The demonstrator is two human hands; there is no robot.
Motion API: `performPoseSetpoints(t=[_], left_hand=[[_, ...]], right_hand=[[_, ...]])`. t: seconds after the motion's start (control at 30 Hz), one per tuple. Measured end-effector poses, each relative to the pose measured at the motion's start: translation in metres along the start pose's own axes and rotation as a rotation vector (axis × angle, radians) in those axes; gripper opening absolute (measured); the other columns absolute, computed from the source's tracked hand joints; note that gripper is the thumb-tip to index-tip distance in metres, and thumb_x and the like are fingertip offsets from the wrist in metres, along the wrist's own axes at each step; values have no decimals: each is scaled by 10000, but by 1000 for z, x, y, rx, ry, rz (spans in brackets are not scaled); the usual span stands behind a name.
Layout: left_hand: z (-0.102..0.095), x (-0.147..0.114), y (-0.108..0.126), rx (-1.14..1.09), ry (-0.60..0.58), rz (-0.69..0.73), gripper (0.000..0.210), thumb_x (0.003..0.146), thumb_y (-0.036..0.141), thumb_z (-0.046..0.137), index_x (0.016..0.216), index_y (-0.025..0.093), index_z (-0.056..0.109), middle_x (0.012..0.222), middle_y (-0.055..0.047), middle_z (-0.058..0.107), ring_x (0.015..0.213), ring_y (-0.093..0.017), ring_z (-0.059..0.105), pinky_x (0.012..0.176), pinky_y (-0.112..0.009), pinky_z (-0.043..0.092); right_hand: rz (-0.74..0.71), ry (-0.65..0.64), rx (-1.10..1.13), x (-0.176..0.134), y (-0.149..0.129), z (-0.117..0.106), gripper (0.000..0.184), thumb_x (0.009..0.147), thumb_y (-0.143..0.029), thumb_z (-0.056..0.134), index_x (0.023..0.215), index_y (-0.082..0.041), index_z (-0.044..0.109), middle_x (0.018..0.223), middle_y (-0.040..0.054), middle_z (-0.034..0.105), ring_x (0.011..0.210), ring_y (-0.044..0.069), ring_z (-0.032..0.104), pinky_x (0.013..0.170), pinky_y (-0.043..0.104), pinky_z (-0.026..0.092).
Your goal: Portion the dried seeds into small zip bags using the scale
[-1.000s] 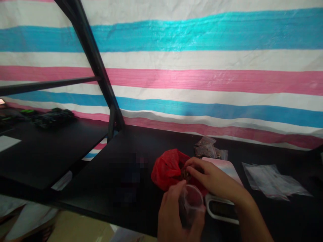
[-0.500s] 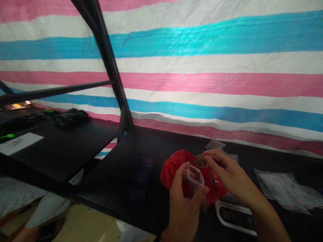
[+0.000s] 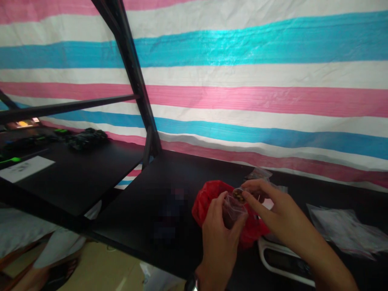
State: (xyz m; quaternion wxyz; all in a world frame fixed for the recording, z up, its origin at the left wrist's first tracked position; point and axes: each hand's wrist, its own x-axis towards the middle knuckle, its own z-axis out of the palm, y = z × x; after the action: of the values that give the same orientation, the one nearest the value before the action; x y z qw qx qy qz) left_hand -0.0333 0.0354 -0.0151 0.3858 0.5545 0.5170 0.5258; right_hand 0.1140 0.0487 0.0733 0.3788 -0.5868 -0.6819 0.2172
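My left hand (image 3: 220, 234) grips a small clear zip bag (image 3: 235, 208) by its sides, with the mouth held apart and facing up. Between thumb and fingers, my right hand (image 3: 273, 206) pinches a small round cup (image 3: 239, 195) holding small brownish-gold pieces. The cup is tilted at the bag's mouth; whether they touch I cannot tell. Behind and below both hands lies a crumpled red plastic bag (image 3: 209, 198), partly hidden by them. A white-rimmed scale with a dark top (image 3: 266, 264) sits under my right forearm.
Flat clear zip bags (image 3: 345, 230) lie in a pile on the right of the black table (image 3: 133, 214). More clear bags (image 3: 259, 173) lie behind my right hand. A black metal frame (image 3: 142, 97) rises at the left, before a striped sheet. Another person's leg (image 3: 60, 246) shows at lower left.
My right hand has brought the cup slightly left and down, closer to the bag's mouth, and tipped it more. My left hand still grips the zip bag, whose mouth now looks narrower.
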Motion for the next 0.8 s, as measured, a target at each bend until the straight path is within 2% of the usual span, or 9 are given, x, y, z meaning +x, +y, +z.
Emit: performPoseSetpoints(t=[0.27, 0.53, 0.63, 0.8], left_hand=[[0, 2, -5, 83, 18, 116, 419, 930, 297, 735, 1339, 262, 653, 1248, -72, 748, 1185, -284, 708, 1055, -499, 550], [1, 1, -10, 87, 70, 165, 432, 959, 297, 686, 1381, 243, 615, 1321, -109, 708, 1262, -303, 658, 1112, -553, 504], [2, 0, -11, 59, 78, 181, 465, 931, 280, 711, 1383, 240, 611, 1333, -112, 695, 1276, -303, 647, 1120, -542, 505], [1, 3, -9, -21, 69, 96, 560, 921, 290, 722, 1457, 264, 564, 1423, -103, 646, 1357, -295, 606, 1155, -514, 490]], right_hand=[[-43, -66, -72, -2, -5, 1, 146, 913, -310, 695, 1039, -282, 763, 1077, 41, 786, 984, 249, 724, 964, 388, 562], [-29, -138, -22, -7, -20, 4, 233, 915, -219, 677, 1121, -293, 755, 1122, 28, 772, 984, 221, 754, 910, 351, 592], [-50, -141, -24, -7, -24, 6, 267, 897, -175, 678, 1123, -294, 756, 1156, 31, 743, 969, 204, 751, 889, 337, 605], [-91, -102, -21, -7, -25, 7, 239, 895, -150, 670, 1076, -282, 751, 1166, 41, 711, 1006, 201, 744, 901, 326, 619]])
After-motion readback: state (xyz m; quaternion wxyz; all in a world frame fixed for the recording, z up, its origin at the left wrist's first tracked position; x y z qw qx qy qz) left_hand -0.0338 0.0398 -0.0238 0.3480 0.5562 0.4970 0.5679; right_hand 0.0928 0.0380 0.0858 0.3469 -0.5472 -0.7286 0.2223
